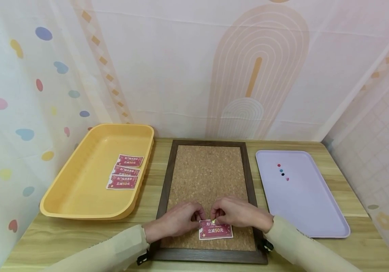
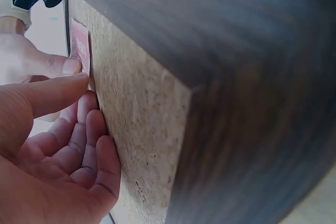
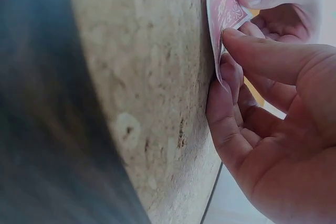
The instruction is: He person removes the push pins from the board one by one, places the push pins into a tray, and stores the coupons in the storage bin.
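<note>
A red coupon (image 1: 216,231) with a white border and Chinese print lies over the lower part of a cork board (image 1: 208,173) in a dark wooden frame. My left hand (image 1: 181,219) pinches its upper left corner, thumb in front. With thumb and forefinger my right hand (image 1: 236,212) pinches the top edge. In the right wrist view the coupon (image 3: 223,11) bends a little away from the cork at that edge. A small yellow spot (image 1: 213,222) shows at the right fingertips; what it is cannot be made out.
Left of the board stands a yellow basin (image 1: 89,181) with three more coupons (image 1: 123,182) overlapping along its right side. To the right lies a lilac tray (image 1: 306,204) with several small coloured pins (image 1: 283,174). A patterned curtain (image 1: 167,68) hangs behind the wooden table (image 1: 357,241).
</note>
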Available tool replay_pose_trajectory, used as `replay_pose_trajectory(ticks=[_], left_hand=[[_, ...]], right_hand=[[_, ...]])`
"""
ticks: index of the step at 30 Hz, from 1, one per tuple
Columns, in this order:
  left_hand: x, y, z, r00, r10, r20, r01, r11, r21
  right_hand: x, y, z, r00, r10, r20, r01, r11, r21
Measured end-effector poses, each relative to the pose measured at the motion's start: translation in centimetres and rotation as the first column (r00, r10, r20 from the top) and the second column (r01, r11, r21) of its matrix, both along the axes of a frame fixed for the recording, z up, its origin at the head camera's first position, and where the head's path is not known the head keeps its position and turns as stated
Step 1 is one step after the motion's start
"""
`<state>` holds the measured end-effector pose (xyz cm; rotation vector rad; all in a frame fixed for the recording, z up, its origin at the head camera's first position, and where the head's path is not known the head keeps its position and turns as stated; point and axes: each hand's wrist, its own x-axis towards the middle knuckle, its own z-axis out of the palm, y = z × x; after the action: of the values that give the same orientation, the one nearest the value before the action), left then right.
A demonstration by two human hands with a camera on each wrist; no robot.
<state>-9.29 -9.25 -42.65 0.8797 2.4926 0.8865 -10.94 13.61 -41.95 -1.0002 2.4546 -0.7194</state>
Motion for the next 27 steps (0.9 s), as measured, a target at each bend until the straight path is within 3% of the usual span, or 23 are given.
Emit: replay_pose_trajectory(ticks=[27], left_hand=[[-0.87, -0.04, -0.19, 0.998, 0.02, 0.052, -0.02, 1.0, 0.007]], right_hand=[[-0.08, -0.77, 0.28, 1.0, 0.018, -0.012, -0.017, 0.999, 0.049]])
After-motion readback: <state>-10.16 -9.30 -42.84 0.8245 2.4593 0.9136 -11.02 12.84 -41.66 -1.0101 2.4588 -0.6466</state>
